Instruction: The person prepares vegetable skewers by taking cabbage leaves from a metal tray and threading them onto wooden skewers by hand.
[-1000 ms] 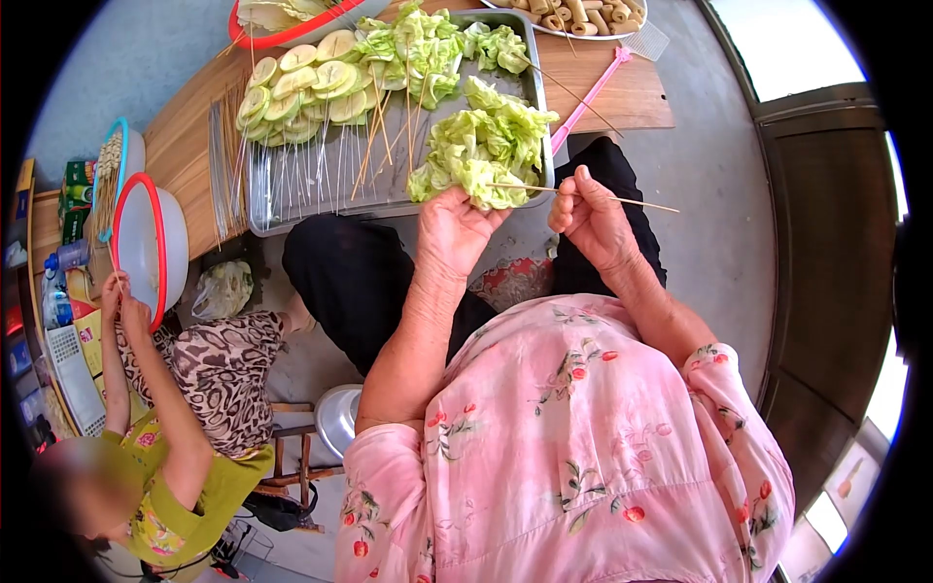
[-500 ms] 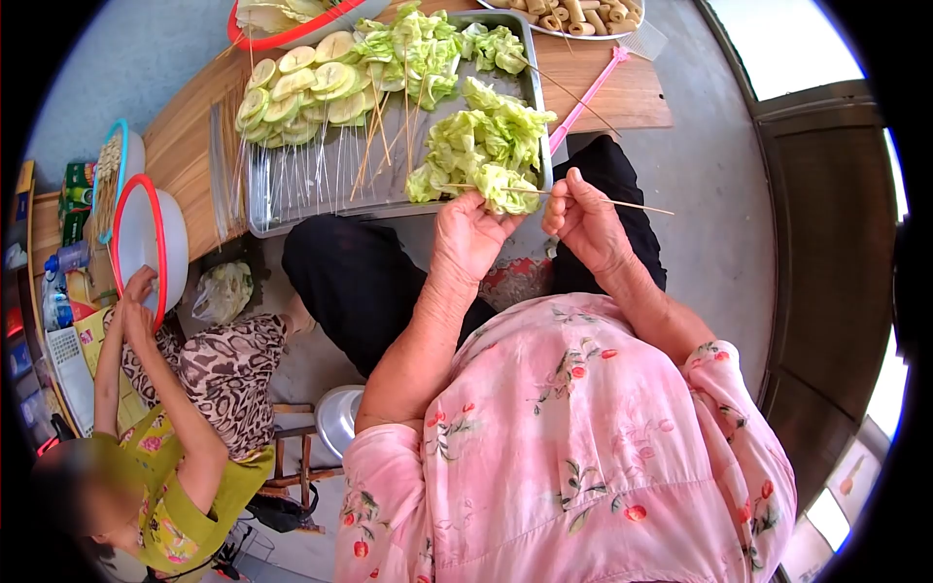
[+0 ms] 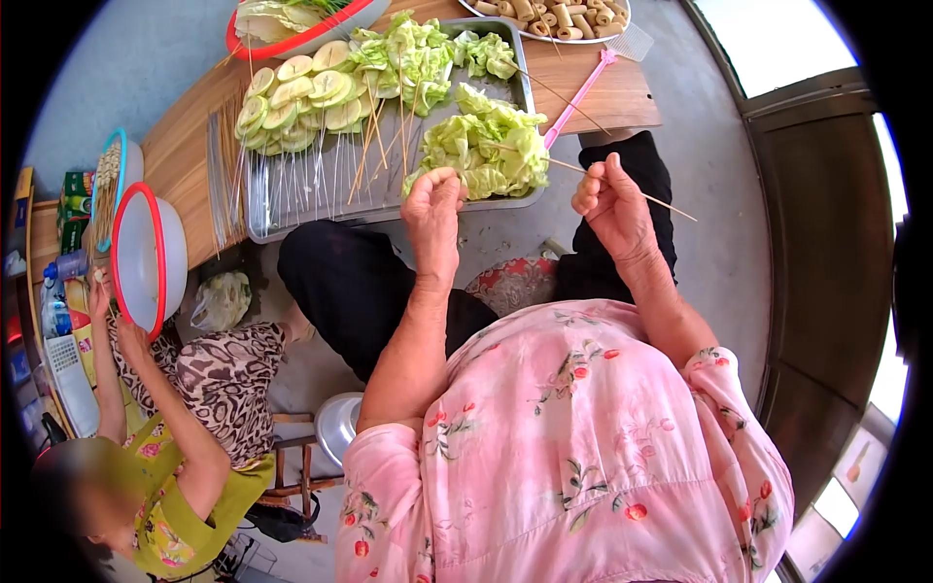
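Note:
My right hand pinches a thin wooden skewer, which slants up left into the lettuce. A lettuce leaf appears to be on its far end, overlapping the heap behind it. My left hand is closed at the lower left edge of the lettuce heap, its fingertips pinching a leaf there. Both hands are just in front of the metal tray. Also in the tray are skewered pale-green vegetable slices and more skewered lettuce.
On the wooden table are a red-rimmed basin, a pink-handled tool and a plate of cut brown rolls. At the left, a co-worker sits beside another red-rimmed basin. A metal bowl stands low behind.
My right hand has moved right and slightly down with the skewer. My left hand has left the skewered leaf and moved left to the heap's edge. The co-worker's hands have moved apart.

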A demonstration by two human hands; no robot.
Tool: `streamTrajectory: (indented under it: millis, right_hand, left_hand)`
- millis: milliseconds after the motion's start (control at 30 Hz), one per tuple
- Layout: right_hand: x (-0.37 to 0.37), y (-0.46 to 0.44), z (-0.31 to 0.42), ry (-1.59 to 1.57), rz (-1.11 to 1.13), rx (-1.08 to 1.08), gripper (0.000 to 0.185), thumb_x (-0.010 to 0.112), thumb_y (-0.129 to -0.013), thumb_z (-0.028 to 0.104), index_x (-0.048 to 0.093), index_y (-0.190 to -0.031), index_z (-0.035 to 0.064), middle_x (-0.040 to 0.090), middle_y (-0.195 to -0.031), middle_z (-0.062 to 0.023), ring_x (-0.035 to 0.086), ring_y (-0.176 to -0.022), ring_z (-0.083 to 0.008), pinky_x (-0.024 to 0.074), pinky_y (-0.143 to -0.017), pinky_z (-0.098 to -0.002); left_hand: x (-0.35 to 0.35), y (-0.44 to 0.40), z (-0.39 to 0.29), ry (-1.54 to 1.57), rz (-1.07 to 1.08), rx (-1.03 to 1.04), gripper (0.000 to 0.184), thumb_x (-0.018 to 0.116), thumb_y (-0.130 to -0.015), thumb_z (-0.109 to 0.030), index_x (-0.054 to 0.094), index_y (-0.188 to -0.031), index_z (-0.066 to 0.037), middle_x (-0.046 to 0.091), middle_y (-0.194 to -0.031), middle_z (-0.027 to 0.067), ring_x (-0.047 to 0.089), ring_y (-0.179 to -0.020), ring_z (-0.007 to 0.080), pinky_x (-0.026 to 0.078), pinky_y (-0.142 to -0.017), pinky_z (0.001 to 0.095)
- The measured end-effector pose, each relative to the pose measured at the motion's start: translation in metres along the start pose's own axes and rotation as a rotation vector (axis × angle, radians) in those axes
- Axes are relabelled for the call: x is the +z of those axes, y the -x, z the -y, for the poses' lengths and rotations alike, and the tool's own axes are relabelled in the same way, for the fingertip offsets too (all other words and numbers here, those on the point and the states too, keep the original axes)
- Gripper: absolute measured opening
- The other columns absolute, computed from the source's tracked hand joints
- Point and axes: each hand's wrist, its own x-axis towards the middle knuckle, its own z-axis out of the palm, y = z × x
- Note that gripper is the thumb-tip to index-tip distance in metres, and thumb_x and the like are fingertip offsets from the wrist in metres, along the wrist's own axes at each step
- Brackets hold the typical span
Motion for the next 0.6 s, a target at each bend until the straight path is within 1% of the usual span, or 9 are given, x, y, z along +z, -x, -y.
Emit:
streamTrajectory:
  millis: [67, 133, 167, 200, 267, 333, 467, 567, 600]
  right_hand:
    - [0.002, -0.001, 0.006, 0.007, 0.018, -0.027, 0.036, 0.043, -0.095, 0.033, 0.059, -0.082, 0.0035, 0.058, -0.067, -0.0047, 0.051, -0.057, -0.0161, 0.0413, -0.058, -0.0315]
    - [0.014, -0.001, 0.014, 0.030, 0.000, -0.053, 0.035, 0.042, -0.095, 0.033, 0.058, -0.082, 0.0044, 0.056, -0.065, -0.0037, 0.049, -0.056, -0.0150, 0.0391, -0.057, -0.0295]
    - [0.018, -0.001, 0.018, 0.053, -0.023, -0.076, 0.035, 0.041, -0.096, 0.033, 0.057, -0.081, 0.0052, 0.054, -0.064, -0.0027, 0.046, -0.056, -0.0139, 0.0369, -0.056, -0.0275]
    - [0.018, -0.003, 0.022, 0.049, -0.021, -0.080, 0.035, 0.041, -0.096, 0.033, 0.057, -0.081, 0.0052, 0.054, -0.064, -0.0027, 0.046, -0.056, -0.0139, 0.0369, -0.056, -0.0275]
    - [0.018, -0.011, 0.033, 0.042, 0.067, -0.094, 0.037, 0.040, -0.096, 0.031, 0.059, -0.083, 0.0024, 0.058, -0.067, -0.0046, 0.051, -0.057, -0.0163, 0.0411, -0.059, -0.0309]
    - [0.027, -0.017, 0.045, 0.043, 0.100, -0.108, 0.037, 0.040, -0.096, 0.031, 0.059, -0.084, 0.0018, 0.058, -0.067, -0.0048, 0.051, -0.057, -0.0162, 0.0410, -0.059, -0.0303]
    - [0.043, -0.032, 0.064, 0.069, 0.142, -0.123, 0.035, 0.041, -0.096, 0.029, 0.059, -0.086, 0.0003, 0.059, -0.067, -0.0059, 0.052, -0.057, -0.0157, 0.0417, -0.059, -0.0303]
    - [0.046, -0.045, 0.074, 0.090, 0.220, -0.182, 0.035, 0.042, -0.096, 0.029, 0.058, -0.088, -0.0004, 0.059, -0.068, -0.0067, 0.053, -0.057, -0.0162, 0.0436, -0.060, -0.0314]
    - [0.046, -0.048, 0.075, 0.080, 0.221, -0.177, 0.035, 0.042, -0.096, 0.029, 0.058, -0.088, -0.0004, 0.059, -0.068, -0.0067, 0.053, -0.057, -0.0162, 0.0436, -0.060, -0.0314]
  left_hand:
    - [-0.001, -0.006, 0.006, -0.021, -0.011, 0.041, 0.013, 0.061, -0.083, -0.011, 0.063, -0.092, -0.002, 0.062, -0.094, 0.0065, 0.060, -0.073, 0.0141, 0.046, -0.065, 0.0260]
    - [0.002, -0.013, 0.009, -0.537, -0.101, 0.483, 0.016, 0.064, -0.078, -0.013, 0.064, -0.091, -0.004, 0.061, -0.093, 0.0073, 0.059, -0.076, 0.0176, 0.046, -0.067, 0.0286]
    - [0.005, -0.016, 0.011, -0.539, -0.098, 0.488, 0.016, 0.064, -0.078, -0.013, 0.064, -0.091, -0.004, 0.061, -0.093, 0.0073, 0.059, -0.076, 0.0176, 0.046, -0.067, 0.0286]
    - [0.010, -0.017, 0.009, -0.698, -0.143, 0.547, 0.016, 0.065, -0.076, -0.014, 0.064, -0.089, -0.005, 0.060, -0.093, 0.0082, 0.058, -0.078, 0.0203, 0.045, -0.069, 0.0302]
    - [0.022, -0.021, 0.007, -0.857, -0.187, 0.606, 0.017, 0.066, -0.074, -0.015, 0.065, -0.087, -0.005, 0.059, -0.093, 0.0091, 0.057, -0.081, 0.0230, 0.045, -0.071, 0.0319]
    - [0.036, -0.026, 0.007, -0.982, -0.257, 0.601, 0.017, 0.064, -0.073, -0.018, 0.063, -0.083, -0.004, 0.056, -0.091, 0.0121, 0.054, -0.088, 0.0315, 0.044, -0.075, 0.0389]
    - [0.036, -0.044, 0.021, -0.941, -0.215, 0.456, 0.016, 0.065, -0.072, -0.016, 0.063, -0.082, -0.003, 0.055, -0.087, 0.0119, 0.056, -0.085, 0.0294, 0.045, -0.074, 0.0364]
    - [0.031, -0.043, 0.017, -0.101, -0.163, 0.209, 0.010, 0.063, -0.080, -0.011, 0.059, -0.082, -0.003, 0.060, -0.081, 0.0037, 0.058, -0.070, 0.0150, 0.045, -0.068, 0.0276]
    - [0.031, -0.036, 0.008, -0.111, -0.168, 0.208, 0.010, 0.063, -0.080, -0.011, 0.059, -0.082, -0.003, 0.060, -0.081, 0.0037, 0.058, -0.070, 0.0150, 0.045, -0.068, 0.0276]
